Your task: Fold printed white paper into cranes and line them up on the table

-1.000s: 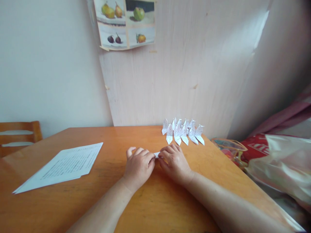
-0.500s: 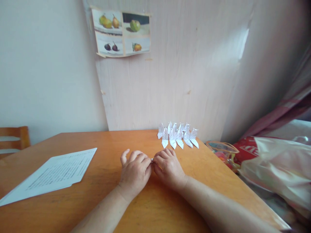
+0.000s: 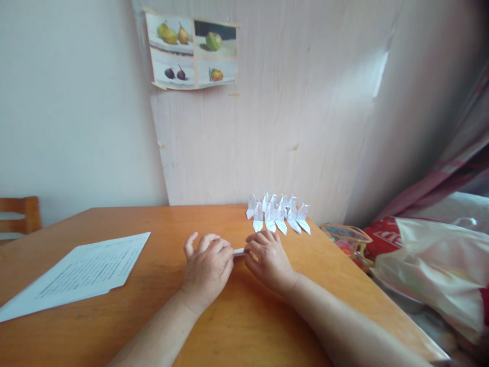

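A small white folded paper piece (image 3: pixel 239 252) shows between my two hands, above the middle of the wooden table. My left hand (image 3: pixel 209 267) pinches its left end, with the outer fingers raised and bent. On its right end, my right hand (image 3: pixel 270 260) is closed, fingers curled over it. Most of the paper is hidden by the fingers. Just behind my right hand stand several white folded paper figures (image 3: pixel 270 216), grouped in rows near the table's back edge.
Printed sheets (image 3: pixel 91 267) lie on the left of the wooden table (image 3: pixel 237 326). Fruit pictures (image 3: pixel 193 51) hang on the back wall. Plastic bags (image 3: pixel 431 270) and a clear orange-edged container (image 3: pixel 347 239) are past the right edge. A chair back (image 3: pixel 19 214) is at far left.
My hands have moved slightly apart, and more of the white paper now shows between them. The view has shifted a little.
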Available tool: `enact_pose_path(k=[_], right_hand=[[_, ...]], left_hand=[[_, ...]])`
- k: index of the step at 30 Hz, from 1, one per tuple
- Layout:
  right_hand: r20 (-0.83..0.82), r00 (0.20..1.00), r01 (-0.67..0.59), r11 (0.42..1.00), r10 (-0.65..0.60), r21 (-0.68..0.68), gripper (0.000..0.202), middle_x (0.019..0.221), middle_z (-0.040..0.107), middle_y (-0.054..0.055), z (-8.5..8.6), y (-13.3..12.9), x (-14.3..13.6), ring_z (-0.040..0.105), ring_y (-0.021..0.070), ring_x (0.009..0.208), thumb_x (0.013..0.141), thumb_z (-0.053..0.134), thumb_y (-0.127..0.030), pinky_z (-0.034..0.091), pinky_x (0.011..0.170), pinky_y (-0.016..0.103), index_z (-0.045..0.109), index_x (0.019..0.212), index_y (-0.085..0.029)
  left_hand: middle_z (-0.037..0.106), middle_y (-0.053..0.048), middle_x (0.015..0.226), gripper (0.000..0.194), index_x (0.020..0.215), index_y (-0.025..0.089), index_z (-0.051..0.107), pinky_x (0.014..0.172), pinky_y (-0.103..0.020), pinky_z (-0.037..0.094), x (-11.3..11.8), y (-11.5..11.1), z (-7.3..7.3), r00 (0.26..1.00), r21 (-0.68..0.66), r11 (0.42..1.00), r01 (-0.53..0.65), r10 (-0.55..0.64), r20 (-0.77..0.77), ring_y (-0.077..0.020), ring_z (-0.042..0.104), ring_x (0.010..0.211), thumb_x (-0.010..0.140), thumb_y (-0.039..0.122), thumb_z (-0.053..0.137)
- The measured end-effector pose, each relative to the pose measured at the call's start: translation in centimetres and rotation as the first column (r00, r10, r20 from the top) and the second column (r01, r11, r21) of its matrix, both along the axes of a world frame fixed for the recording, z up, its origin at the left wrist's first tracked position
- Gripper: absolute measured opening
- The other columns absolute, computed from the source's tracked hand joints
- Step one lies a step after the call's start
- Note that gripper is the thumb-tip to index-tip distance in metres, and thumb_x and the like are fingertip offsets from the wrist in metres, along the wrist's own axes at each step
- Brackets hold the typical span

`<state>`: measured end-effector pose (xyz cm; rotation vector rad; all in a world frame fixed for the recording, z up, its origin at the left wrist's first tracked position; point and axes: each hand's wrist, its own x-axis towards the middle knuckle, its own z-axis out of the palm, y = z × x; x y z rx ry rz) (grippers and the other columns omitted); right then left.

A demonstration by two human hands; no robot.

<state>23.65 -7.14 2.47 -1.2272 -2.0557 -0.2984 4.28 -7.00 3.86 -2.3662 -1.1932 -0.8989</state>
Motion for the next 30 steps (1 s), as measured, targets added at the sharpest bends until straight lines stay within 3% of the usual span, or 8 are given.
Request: enact_pose_path(k=[8, 17, 24, 30], right_hand=[[-0.004, 0.999, 0.032, 0.999, -0.032, -0.004, 0.009, 0.105, 0.068, 0.005, -0.2, 0.6, 1.0, 0.053, 0.024, 0.099, 0.087, 0.059, -0.02, 0.036, 0.09, 0.041, 0.066, 0.084, -0.023], [-0.055, 0.968, 0.241, 0.969, -0.244, -0.054, 0.01, 0.095, 0.067, 0.006, -0.1, 1.6, 3.5, 0.053, 0.0256, 0.098, 0.086, 0.055, -0.018, 0.037, 0.085, 0.039, 0.064, 0.083, -0.021], [-0.07, 0.996, 0.054, 0.998, -0.053, 0.023, 0.027, 0.11, 0.066, 0.009, -0.3, 0.4, 1.5, 0.052, 0.0264, 0.106, 0.09, 0.06, -0.032, 0.038, 0.093, 0.041, 0.064, 0.115, -0.022], [0.025, 0.999, -0.034, 0.998, 0.035, -0.044, 0.012, 0.101, 0.069, 0.004, -0.3, -0.2, 0.1, 0.055, 0.022, 0.097, 0.093, 0.058, -0.025, 0.037, 0.089, 0.039, 0.069, 0.098, -0.025]], left_hand=[[0.072, 0.002, 0.102, 0.016, 0.084, 0.031, 0.066, 0.112, -0.06, 0.008, -0.9, 0.5, 0.2, 0.999, 0.003, 0.999, -0.042, 0.042, 0.028, -0.0281, 0.052, 0.113, 0.091, 0.023, 0.054], [0.071, 0.001, 0.101, 0.014, 0.084, 0.03, 0.066, 0.11, -0.06, 0.013, -2.5, 1.3, 0.4, 0.991, -0.017, 0.994, -0.106, 0.107, 0.083, -0.029, 0.051, 0.112, 0.089, 0.024, 0.055], [0.072, 0.0, 0.103, 0.018, 0.085, 0.032, 0.068, 0.111, -0.058, 0.012, -1.6, 0.7, 0.2, 0.996, -0.035, 0.999, -0.04, 0.043, 0.082, -0.0271, 0.052, 0.112, 0.091, 0.024, 0.054], [0.072, 0.0, 0.101, 0.013, 0.086, 0.03, 0.068, 0.111, -0.057, 0.015, -0.5, 0.2, -0.2, 0.996, -0.065, 0.996, 0.056, -0.051, 0.077, -0.0257, 0.053, 0.111, 0.089, 0.023, 0.057]])
